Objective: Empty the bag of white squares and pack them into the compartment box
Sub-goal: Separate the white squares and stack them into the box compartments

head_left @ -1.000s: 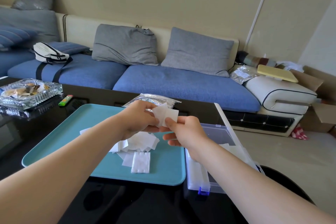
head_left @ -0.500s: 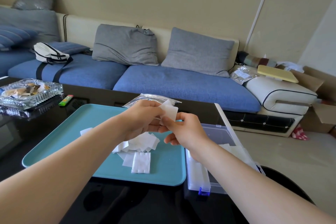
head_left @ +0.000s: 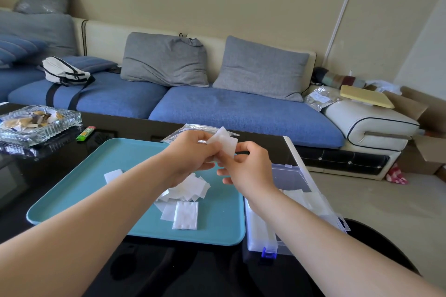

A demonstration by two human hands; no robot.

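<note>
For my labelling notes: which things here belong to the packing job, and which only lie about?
Job: held white squares, pile of squares, teal tray, plastic bag, compartment box, left hand, right hand.
Lying about: glass ashtray, lighter, white sling bag, grey cushions.

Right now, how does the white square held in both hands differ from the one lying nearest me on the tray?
The held white square is raised and tilted, pinched by the left hand and right hand; the near tray square lies flat on the teal tray, untouched. The hands hide part of the held white square; the near tray square shows whole. Both are white.
</note>
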